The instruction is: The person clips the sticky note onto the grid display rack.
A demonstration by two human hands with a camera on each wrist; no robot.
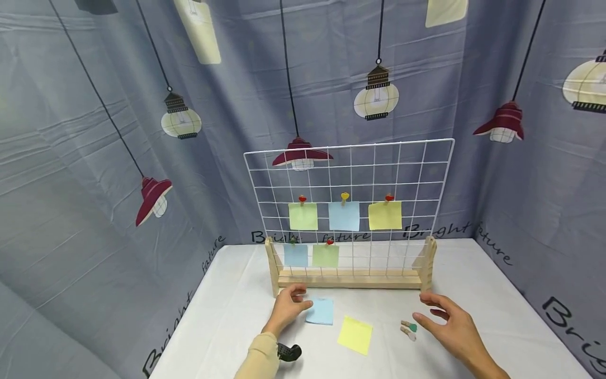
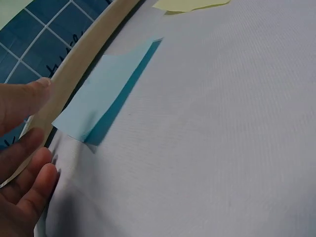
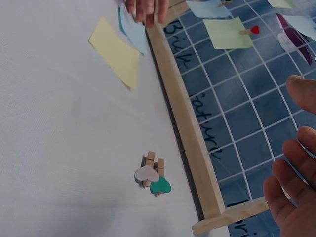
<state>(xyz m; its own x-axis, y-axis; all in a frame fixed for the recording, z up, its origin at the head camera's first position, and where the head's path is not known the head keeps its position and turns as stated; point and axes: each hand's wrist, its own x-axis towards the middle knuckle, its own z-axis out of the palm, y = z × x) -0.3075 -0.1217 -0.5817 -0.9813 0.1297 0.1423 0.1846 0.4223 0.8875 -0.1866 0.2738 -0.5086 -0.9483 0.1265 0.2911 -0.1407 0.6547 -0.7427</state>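
Observation:
My left hand point(image 1: 290, 306) hovers with loosely bent fingers just left of a blue sticky note point(image 1: 320, 311) on the table; nothing is in its grasp. The left wrist view shows that blue note point(image 2: 106, 91) with one edge lifted off the cloth. To its right lies a yellow sticky note point(image 1: 355, 335). Over on the right, my right hand point(image 1: 450, 325) is held with thumb and fingers apart, holding nothing. Two small wooden clothespins lie beside it, one with a green heart point(image 3: 160, 185) and the other with a white heart point(image 3: 146, 173).
A white wire grid point(image 1: 350, 166) stands in a wooden base point(image 1: 350, 279) behind the hands. Several notes hang on it from heart clothespins, including a green note point(image 1: 303, 217) and a yellow note point(image 1: 385, 216). A patterned curtain point(image 1: 227, 173) surrounds the white table point(image 1: 236, 295).

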